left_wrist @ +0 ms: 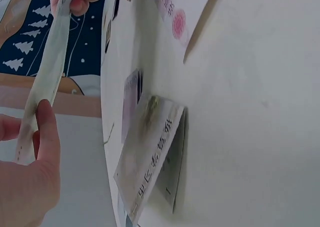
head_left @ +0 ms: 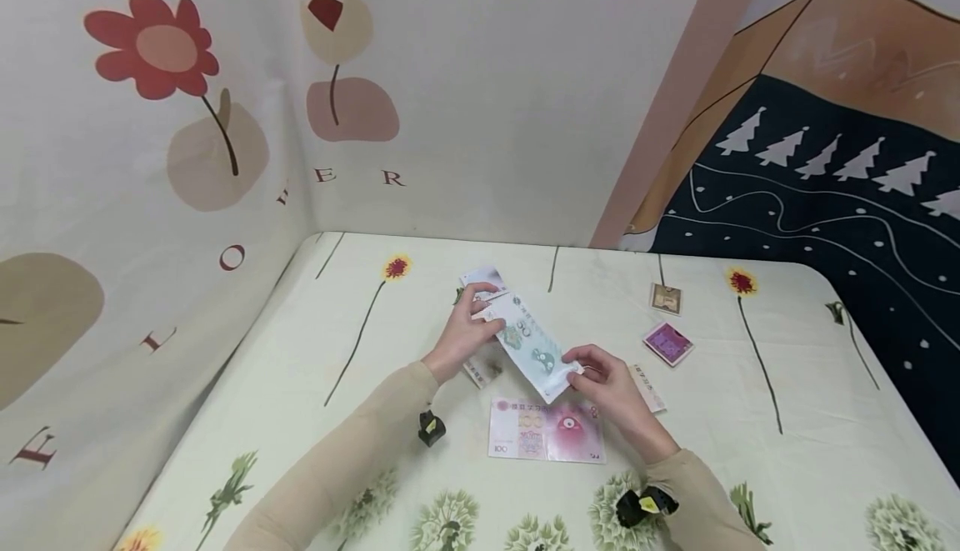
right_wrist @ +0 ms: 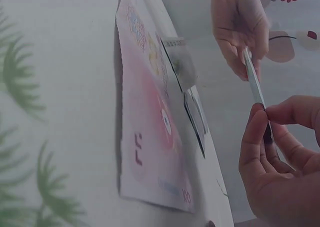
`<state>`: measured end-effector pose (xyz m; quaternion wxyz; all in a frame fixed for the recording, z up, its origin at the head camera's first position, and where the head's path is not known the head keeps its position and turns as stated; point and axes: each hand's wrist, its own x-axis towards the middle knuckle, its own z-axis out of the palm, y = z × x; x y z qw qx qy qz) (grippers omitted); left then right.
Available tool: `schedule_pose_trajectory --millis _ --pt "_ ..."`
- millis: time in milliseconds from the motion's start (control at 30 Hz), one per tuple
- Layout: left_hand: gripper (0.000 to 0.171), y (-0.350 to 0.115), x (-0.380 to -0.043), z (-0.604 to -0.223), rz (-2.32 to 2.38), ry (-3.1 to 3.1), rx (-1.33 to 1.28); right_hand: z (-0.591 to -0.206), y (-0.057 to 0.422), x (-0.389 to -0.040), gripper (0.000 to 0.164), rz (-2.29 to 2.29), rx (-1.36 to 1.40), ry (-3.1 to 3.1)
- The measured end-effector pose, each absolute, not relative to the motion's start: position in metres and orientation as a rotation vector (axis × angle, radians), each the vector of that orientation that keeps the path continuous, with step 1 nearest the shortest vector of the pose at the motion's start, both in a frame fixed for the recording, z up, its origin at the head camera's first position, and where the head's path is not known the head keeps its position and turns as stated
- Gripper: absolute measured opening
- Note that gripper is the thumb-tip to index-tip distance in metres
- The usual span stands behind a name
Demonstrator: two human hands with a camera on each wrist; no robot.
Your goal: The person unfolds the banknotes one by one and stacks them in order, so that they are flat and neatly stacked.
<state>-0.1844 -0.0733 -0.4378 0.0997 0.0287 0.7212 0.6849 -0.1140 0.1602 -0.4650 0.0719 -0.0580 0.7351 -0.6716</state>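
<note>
A pale green play banknote (head_left: pixel 534 349) printed with 50 is stretched slantwise above the table between both hands. At its upper left end the left hand (head_left: pixel 459 333) pinches it between thumb and fingers. My right hand (head_left: pixel 613 393) grips the lower right end the same way. Seen from the right wrist, the green note (right_wrist: pixel 255 84) is nearly edge-on, and thumb and fingertips meet on it. Below it a pink 100 play banknote (head_left: pixel 517 443) lies on the table, creased down the middle. One folded note (left_wrist: pixel 150 154) stands tented near the left hand.
Another note (head_left: pixel 483 276) lies beyond the left hand, partly covered. To the right are a small folded brown note (head_left: pixel 667 299), a folded purple one (head_left: pixel 668 344) and a pale one (head_left: pixel 648 388) beside the right hand. A flower-print cloth (head_left: pixel 300 451) covers the table; printed curtains hang behind.
</note>
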Motion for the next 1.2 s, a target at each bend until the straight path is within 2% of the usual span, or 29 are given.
schedule_pose_trajectory --millis 333,667,967,1200 --pt "0.03 -0.08 -0.179 -0.426 1.926 2.133 0.186 -0.467 0.173 -0.116 0.028 -1.983 -0.232 2.289" --pt "0.018 -0.082 -0.181 -0.443 1.89 2.157 0.221 -0.467 0.179 -0.119 0.032 -2.03 -0.157 2.276" --pt "0.019 -0.085 -0.179 -0.446 1.792 2.166 0.217 -0.461 0.181 -0.12 0.027 -1.991 0.111 2.379" --pt "0.02 -0.089 -0.177 -0.447 1.762 2.134 0.238 -0.46 0.189 -0.122 0.029 -1.97 0.144 2.408"
